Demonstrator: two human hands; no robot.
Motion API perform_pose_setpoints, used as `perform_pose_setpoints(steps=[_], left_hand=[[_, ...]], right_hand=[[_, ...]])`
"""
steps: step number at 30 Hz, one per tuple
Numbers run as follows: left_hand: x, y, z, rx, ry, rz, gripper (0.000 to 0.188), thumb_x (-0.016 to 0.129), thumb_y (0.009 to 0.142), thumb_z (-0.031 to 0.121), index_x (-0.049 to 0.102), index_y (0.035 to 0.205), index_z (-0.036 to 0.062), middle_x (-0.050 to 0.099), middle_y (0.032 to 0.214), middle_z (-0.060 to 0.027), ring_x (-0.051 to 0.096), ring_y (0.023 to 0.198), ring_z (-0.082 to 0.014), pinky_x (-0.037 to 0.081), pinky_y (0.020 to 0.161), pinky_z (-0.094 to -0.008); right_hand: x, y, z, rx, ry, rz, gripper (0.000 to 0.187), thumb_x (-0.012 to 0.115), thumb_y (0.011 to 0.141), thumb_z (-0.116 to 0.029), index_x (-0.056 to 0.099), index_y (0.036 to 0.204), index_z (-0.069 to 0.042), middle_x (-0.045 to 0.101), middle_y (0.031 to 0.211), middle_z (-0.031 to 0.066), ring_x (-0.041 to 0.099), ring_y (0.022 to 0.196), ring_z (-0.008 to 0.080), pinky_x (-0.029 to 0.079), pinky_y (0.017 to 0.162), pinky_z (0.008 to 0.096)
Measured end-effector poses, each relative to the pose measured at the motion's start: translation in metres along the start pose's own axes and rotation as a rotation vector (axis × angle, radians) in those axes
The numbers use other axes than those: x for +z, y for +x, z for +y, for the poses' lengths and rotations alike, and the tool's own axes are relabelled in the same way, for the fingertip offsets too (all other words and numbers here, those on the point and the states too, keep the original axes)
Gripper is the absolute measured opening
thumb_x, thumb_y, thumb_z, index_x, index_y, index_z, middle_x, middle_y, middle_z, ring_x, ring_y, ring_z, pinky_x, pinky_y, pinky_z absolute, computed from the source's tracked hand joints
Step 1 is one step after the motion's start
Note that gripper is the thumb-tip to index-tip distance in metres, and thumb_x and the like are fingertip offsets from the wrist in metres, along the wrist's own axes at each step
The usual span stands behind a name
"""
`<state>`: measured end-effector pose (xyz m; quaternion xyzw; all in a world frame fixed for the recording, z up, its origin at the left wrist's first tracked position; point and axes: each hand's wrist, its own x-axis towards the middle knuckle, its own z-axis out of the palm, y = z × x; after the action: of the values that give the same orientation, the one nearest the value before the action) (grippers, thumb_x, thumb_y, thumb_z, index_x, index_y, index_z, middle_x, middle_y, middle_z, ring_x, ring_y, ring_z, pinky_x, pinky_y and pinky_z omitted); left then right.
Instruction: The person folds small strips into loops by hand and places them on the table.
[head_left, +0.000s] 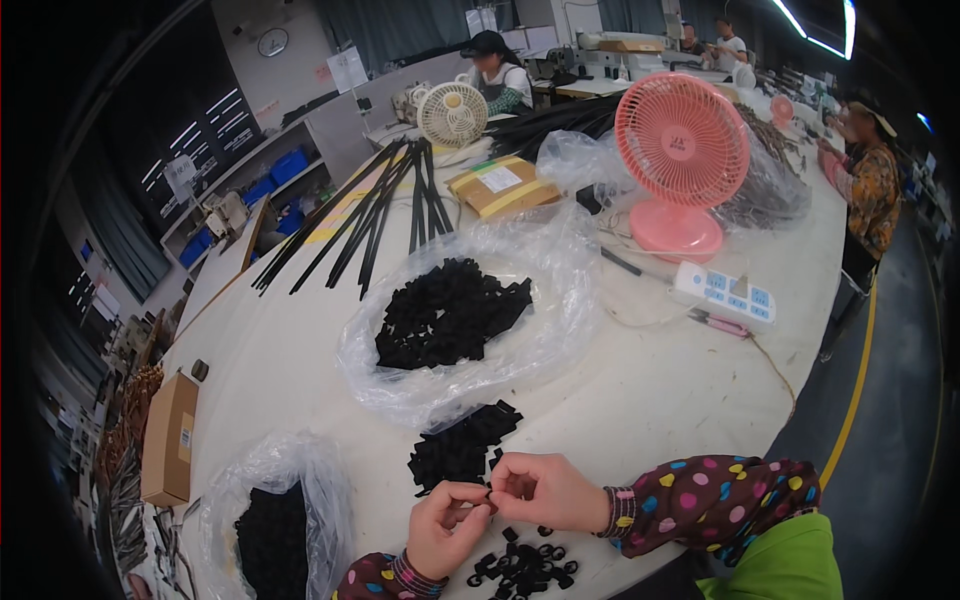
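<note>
My left hand and my right hand meet above the table, fingertips pinched together. Between them shows a small black piece, mostly hidden by the fingers; its exact kind is too small to tell. Just beyond my hands lies a loose pile of short black strips. Below them, close to my body, small black rings and loops are heaped on the table. Farther off, an opened clear plastic bag holds many more black pieces. At the left, another clear bag contains black pieces too.
A pink fan and a white power strip with cords stand right. Long black strips, a cardboard package and a cream fan lie beyond. A cardboard box sits left. Other people work farther along.
</note>
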<state>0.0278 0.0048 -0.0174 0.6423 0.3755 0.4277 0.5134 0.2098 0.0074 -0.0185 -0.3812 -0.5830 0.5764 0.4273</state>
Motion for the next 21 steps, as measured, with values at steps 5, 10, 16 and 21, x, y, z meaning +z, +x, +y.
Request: perform_pose_setpoints(steps=[5, 10, 16, 21], left_hand=[[-0.008, 0.003, -0.002, -0.438, -0.595, -0.035, 0.011, 0.056, 0.085, 0.002, 0.051, 0.094, -0.0022, 0.059, 0.093, -0.0119, 0.061, 0.085, -0.0171, 0.052, 0.080, -0.0314], [-0.011, 0.001, -0.003, -0.464, -0.510, -0.084, 0.009, 0.058, 0.084, 0.005, 0.053, 0.090, -0.0010, 0.060, 0.089, -0.0094, 0.062, 0.081, -0.0162, 0.054, 0.075, -0.0310], [0.000, -0.011, 0.007, -0.222, 0.315, -0.273, 0.014, 0.066, 0.081, 0.014, 0.059, 0.083, 0.0018, 0.059, 0.072, -0.0021, 0.058, 0.063, -0.0089, 0.048, 0.059, -0.0211], [0.000, -0.006, 0.009, -0.069, 0.460, -0.493, 0.013, 0.068, 0.079, 0.015, 0.063, 0.083, 0.0041, 0.058, 0.071, -0.0040, 0.055, 0.058, -0.0108, 0.045, 0.053, -0.0221]], right_hand=[[0.003, -0.004, -0.007, -0.167, -0.148, -0.027, 0.010, 0.060, 0.082, -0.013, 0.056, 0.085, -0.004, 0.057, 0.069, 0.0010, 0.051, 0.057, 0.0062, 0.042, 0.054, 0.0207], [-0.012, 0.001, -0.006, 0.009, -0.004, -0.184, 0.012, 0.058, 0.085, -0.015, 0.057, 0.088, -0.004, 0.058, 0.072, 0.0019, 0.054, 0.059, 0.0071, 0.043, 0.054, 0.0213], [-0.039, 0.021, 0.008, -0.195, -0.687, 0.107, 0.017, 0.059, 0.081, -0.020, 0.057, 0.089, -0.005, 0.061, 0.079, 0.0070, 0.060, 0.068, 0.0234, 0.047, 0.060, 0.0314], [-0.049, 0.035, 0.020, -0.325, -0.856, 0.172, 0.021, 0.064, 0.077, -0.020, 0.057, 0.090, -0.005, 0.058, 0.080, 0.0061, 0.058, 0.066, 0.0202, 0.046, 0.062, 0.0291]])
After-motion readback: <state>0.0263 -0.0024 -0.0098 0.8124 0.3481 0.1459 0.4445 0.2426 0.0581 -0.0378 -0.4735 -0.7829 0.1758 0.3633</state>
